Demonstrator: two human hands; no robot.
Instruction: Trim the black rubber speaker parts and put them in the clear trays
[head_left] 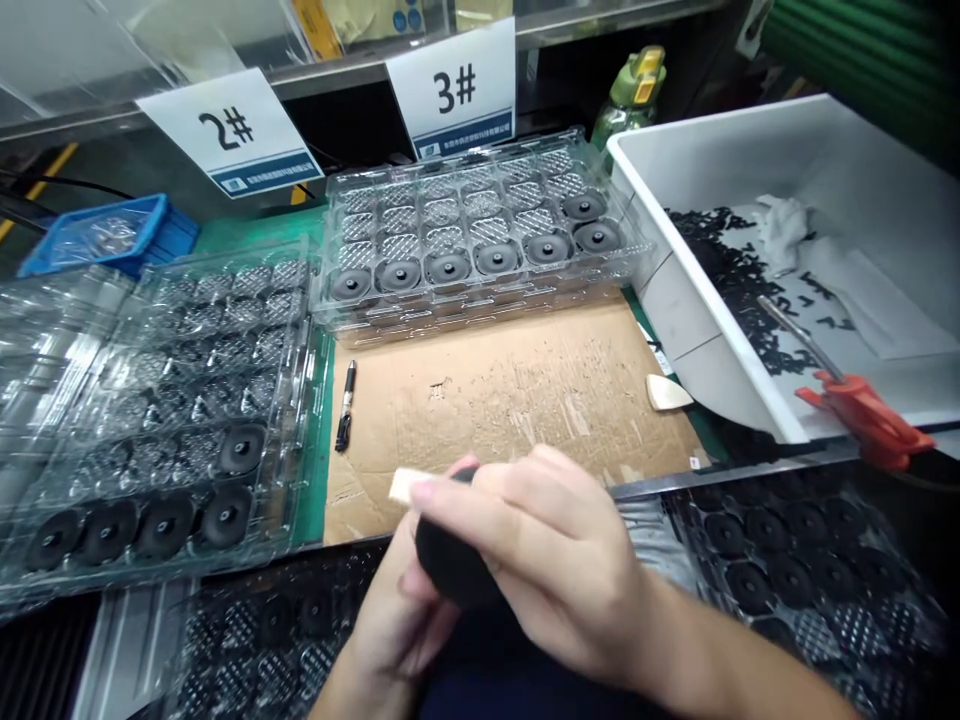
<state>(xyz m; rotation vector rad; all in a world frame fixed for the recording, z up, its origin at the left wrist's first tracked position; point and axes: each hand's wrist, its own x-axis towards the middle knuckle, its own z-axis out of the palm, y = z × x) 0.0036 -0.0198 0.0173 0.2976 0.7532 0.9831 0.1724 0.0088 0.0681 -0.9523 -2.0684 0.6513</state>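
Left hand (397,620) is cupping black disc (450,575) from below at near-centre, over counter (319,430) edge. Right hand (547,560) grip is curling over it, pinching beige tool (403,485). Disc prob. light, stiff, grippy; best held by rim.

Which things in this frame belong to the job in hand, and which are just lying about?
In the job: left hand, right hand, black round part between them, pale scraper, tray of black discs, likely white bin of black scraps.
Lying about: pen, second scraper on the cardboard, red-handled pliers, green bottle, blue bin.
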